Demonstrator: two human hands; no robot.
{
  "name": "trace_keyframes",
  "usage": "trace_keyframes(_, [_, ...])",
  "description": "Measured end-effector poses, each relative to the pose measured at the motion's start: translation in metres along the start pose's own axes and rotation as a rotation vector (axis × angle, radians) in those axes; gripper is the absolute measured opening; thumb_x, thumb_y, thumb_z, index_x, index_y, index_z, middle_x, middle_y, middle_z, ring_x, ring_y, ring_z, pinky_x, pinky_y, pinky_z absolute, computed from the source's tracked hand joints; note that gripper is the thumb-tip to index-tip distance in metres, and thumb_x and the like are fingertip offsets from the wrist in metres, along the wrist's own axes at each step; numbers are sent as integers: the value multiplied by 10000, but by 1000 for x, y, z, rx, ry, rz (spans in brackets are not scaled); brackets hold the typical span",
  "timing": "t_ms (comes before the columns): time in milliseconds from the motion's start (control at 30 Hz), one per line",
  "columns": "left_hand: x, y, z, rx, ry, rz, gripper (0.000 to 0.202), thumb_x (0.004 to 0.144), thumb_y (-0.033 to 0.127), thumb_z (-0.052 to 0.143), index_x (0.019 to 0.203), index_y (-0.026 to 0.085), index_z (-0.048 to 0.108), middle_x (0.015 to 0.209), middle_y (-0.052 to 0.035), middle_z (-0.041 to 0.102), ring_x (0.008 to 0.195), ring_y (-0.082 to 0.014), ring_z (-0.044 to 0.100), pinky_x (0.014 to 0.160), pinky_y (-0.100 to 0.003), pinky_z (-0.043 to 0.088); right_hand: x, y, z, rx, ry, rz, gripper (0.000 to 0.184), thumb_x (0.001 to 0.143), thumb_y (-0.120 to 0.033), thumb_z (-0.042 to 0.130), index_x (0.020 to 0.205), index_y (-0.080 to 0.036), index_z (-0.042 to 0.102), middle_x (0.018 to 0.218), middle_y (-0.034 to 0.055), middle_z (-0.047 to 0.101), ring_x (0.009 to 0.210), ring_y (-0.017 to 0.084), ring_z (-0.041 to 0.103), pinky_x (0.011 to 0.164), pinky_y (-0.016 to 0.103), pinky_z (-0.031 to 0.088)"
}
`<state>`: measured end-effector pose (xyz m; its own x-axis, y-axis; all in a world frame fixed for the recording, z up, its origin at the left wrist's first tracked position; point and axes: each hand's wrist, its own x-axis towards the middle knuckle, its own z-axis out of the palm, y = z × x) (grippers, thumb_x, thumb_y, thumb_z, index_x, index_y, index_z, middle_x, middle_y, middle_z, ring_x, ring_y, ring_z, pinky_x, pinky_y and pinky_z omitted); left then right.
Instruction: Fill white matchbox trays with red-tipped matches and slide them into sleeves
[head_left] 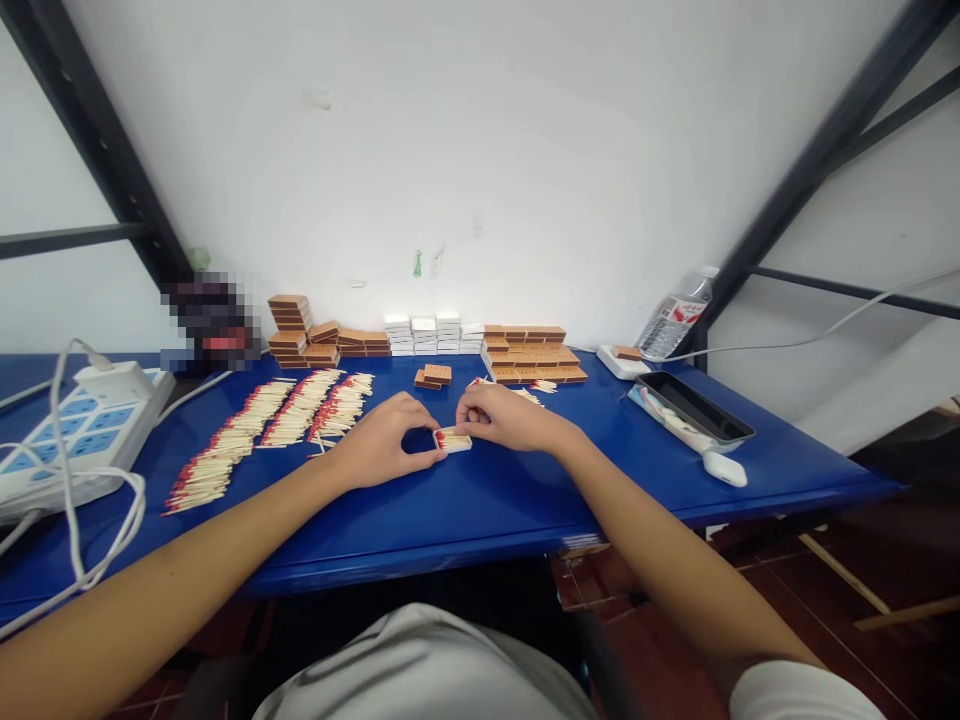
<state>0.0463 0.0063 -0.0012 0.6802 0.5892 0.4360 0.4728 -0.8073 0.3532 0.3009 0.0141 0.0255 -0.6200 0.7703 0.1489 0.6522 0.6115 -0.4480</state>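
A small white matchbox tray (454, 441) with red-tipped matches in it lies on the blue table (480, 500). My left hand (382, 440) pinches its left end with thumb and fingers. My right hand (504, 416) grips its right end, fingers curled over the matches. Long rows of loose red-tipped matches (270, 425) lie to the left of my left hand. Two brown matchbox sleeves (433, 376) sit just beyond the hands.
Stacks of brown sleeves (307, 335), white trays (431, 335) and more brown boxes (532, 355) line the wall. A power strip (82, 425) with cables lies far left. At right are a phone (694, 405), an earbud case (724, 468) and a water bottle (675, 320).
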Motion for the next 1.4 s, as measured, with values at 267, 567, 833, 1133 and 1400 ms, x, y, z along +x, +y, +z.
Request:
trace_keyframes(267, [1,-1,1,-3,5,-7,251,903,439,772,1057,241,772,1043,-55,753,1046,-259,644,924,-400,545,3,-14,4,21,47,-34,119,940,-255,707,854,-183,669,765,2,590,752,164,524,667,284,359])
trace_keyframes(567, [0,0,1,-1,7,-4,261,911,452,755,1054,233,771,1041,-63,751,1043,-261,642,926,-414,548,2,-16,4,37,39,-35,159,939,-288,732,846,-184,655,769,-10,556,739,157,499,661,281,354])
trace_keyframes(833, [1,1,0,1,5,1,249,914,454,743,1049,247,773,1037,-65,753,1041,-269,645,919,-418,546,1,-15,4,77,28,-58,120,946,-285,703,875,-190,687,796,-1,555,739,158,501,676,286,378])
trace_keyframes(1133, [0,-1,0,3,-7,8,227,919,434,742,1048,250,773,1048,-59,753,1053,-264,645,928,-403,537,-1,-14,2,76,33,-93,114,942,-290,722,905,-188,757,798,1,543,748,155,508,695,284,390])
trace_keyframes(1400, [1,0,0,-12,-11,-5,235,916,437,743,1050,248,781,1043,-63,754,1046,-265,641,924,-414,538,0,-13,4,99,26,-87,148,935,-340,731,921,-196,760,806,1,539,751,157,507,691,288,390])
